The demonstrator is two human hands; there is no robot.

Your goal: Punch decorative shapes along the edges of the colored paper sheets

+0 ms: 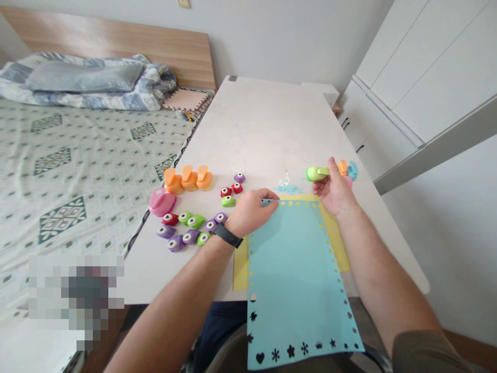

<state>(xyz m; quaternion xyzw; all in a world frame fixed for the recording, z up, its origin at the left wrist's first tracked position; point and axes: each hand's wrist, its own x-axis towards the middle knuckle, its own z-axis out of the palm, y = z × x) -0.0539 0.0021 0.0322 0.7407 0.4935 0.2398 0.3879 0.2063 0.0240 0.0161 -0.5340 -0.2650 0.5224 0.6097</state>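
Note:
A sheet of light blue paper (291, 259) with small punched shapes along its edges hangs partly over the table's front edge. My left hand (254, 210) pinches its top left corner between thumb and fingers. My right hand (334, 189), beyond the sheet's top right corner, grips a green paper punch (317, 173) by its lever end. The punch is held above the table, apart from the blue sheet. Under the blue sheet lies yellow paper (241, 267). Little white and blue paper cutouts (288, 186) are heaped between my hands.
Small red, green and purple punches (191, 237) stand left of my left hand. Behind them are orange punches (189, 178) and a pink punch (162, 202). A blue punch (352, 170) stands beyond my right hand on the white table (279, 124). A bed (97, 155) adjoins at left.

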